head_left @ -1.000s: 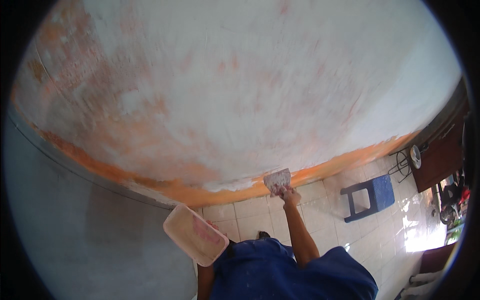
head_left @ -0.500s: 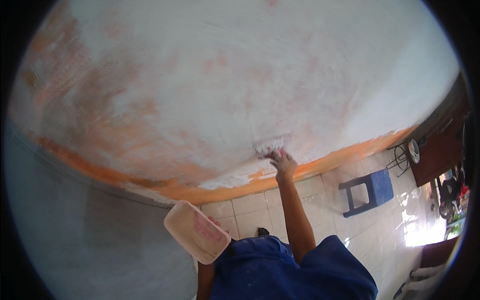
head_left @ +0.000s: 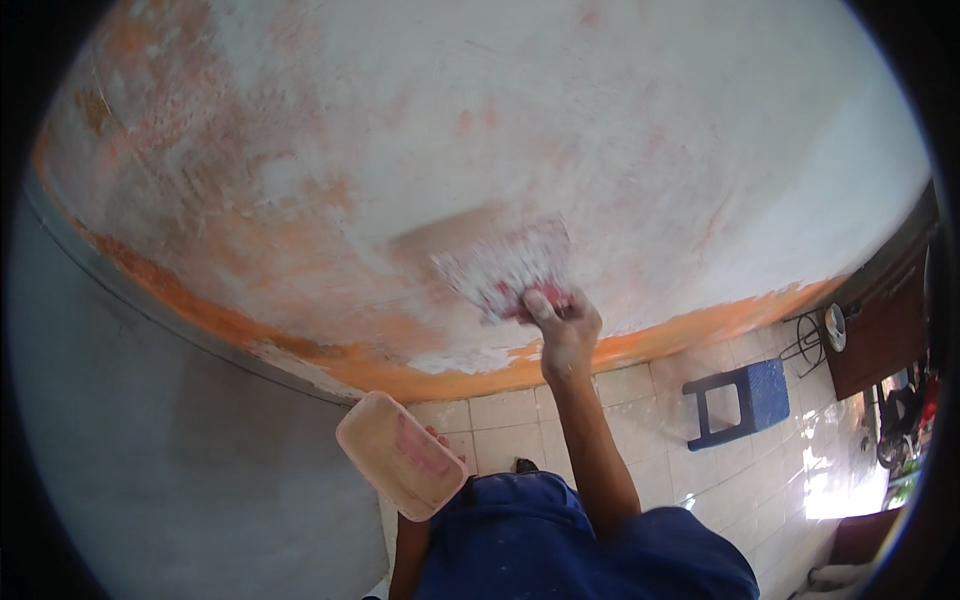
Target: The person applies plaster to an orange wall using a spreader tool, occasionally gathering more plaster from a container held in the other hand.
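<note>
My right hand grips the red handle of a wide putty knife, its thumb on the near side. Whitish filler covers the blade, which is slightly blurred and throws a shadow on the wall; whether its edge touches the wall I cannot tell. That wall carries patchy white filler over orange and pinkish paint, with a bare orange strip along its foot. Lower down, my left hand holds a pale pink rectangular plastic tub from beneath; only some fingertips show past its side. Reddish-pink smears mark the tub's inside.
A blue plastic stool lies on its side on the pale tiled floor to the right. Beyond it are a dark metal stand, a round white dish and brown wooden furniture. A grey wall adjoins at left.
My right hand has raised the putty knife a little and turned it, so more of its coated blade shows. The tub stays nearly in place in my left hand; the view has shifted slightly.
</note>
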The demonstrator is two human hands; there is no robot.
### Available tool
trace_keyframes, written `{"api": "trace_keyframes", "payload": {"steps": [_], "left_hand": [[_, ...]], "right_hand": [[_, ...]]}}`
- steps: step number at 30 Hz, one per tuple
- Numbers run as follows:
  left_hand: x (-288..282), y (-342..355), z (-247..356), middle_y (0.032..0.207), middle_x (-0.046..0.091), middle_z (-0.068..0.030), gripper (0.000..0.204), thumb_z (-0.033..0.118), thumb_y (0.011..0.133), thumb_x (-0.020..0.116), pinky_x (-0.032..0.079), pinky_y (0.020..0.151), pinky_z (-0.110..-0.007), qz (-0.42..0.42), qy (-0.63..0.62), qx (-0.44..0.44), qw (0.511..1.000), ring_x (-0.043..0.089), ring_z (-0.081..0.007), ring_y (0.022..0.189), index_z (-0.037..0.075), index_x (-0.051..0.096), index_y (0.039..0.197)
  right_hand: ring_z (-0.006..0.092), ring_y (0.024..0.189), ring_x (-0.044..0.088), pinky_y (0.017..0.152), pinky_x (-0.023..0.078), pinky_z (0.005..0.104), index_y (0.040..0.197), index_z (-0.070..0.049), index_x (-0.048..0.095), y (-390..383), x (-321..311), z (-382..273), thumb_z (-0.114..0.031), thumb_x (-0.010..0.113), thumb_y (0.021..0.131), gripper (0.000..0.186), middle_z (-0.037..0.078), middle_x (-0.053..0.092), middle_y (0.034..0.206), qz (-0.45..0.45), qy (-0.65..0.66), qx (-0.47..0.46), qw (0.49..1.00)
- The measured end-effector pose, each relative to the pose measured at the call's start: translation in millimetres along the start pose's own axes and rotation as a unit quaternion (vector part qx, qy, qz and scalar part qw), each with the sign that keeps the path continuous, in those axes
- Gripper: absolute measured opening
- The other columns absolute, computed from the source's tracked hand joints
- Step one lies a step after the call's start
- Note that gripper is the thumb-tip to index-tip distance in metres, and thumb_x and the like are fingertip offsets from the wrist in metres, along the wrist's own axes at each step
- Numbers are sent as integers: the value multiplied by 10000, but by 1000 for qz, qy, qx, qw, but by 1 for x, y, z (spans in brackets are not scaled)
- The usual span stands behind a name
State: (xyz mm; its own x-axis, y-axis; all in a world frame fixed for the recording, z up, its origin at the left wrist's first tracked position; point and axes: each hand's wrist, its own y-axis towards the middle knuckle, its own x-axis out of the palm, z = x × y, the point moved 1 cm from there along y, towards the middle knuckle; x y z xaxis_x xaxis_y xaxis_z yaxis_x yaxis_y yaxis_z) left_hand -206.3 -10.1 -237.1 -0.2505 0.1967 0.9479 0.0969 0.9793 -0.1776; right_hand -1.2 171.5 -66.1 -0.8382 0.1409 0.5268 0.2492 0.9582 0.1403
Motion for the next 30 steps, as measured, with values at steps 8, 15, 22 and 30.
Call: {"api": "trace_keyframes", "payload": {"steps": [8, 15, 22, 30], "left_hand": [[1, -3, 4, 1329, 332, -113, 647, 537, 786, 484, 185, 977, -631, -92, 163, 6, 982, 335, -336, 1206, 214, 311, 1320], [19, -20, 2, 1157, 420, -84, 541, 439, 826, 479, 268, 964, -559, -47, 253, 52, 965, 383, -253, 1103, 107, 350, 1234], [4, -7, 16, 1310, 347, -138, 667, 521, 772, 513, 214, 943, -660, -38, 256, 53, 965, 330, -353, 1195, 176, 325, 1310], [3, -10, 18, 1324, 330, -122, 635, 514, 786, 503, 179, 966, -649, -44, 64, 24, 997, 313, -352, 1207, 198, 331, 1310]], "right_hand": [[152, 624, 594, 506, 489, 225, 912, 54, 565, 12, -65, 123, -60, 670, 732, 237, 109, 609, 746, 200, -66, 120, 970], [173, 666, 612, 593, 518, 256, 937, 75, 575, -92, -153, 161, -43, 657, 735, 249, 106, 620, 776, 191, -148, 270, 932], [152, 624, 592, 580, 502, 264, 839, 52, 573, 4, 62, -6, -60, 683, 733, 189, 111, 621, 760, -11, 3, 11, 1000], [148, 624, 584, 493, 501, 249, 865, 69, 566, 0, -9, 126, -45, 675, 718, 215, 108, 604, 764, 159, -52, 119, 979]]}}
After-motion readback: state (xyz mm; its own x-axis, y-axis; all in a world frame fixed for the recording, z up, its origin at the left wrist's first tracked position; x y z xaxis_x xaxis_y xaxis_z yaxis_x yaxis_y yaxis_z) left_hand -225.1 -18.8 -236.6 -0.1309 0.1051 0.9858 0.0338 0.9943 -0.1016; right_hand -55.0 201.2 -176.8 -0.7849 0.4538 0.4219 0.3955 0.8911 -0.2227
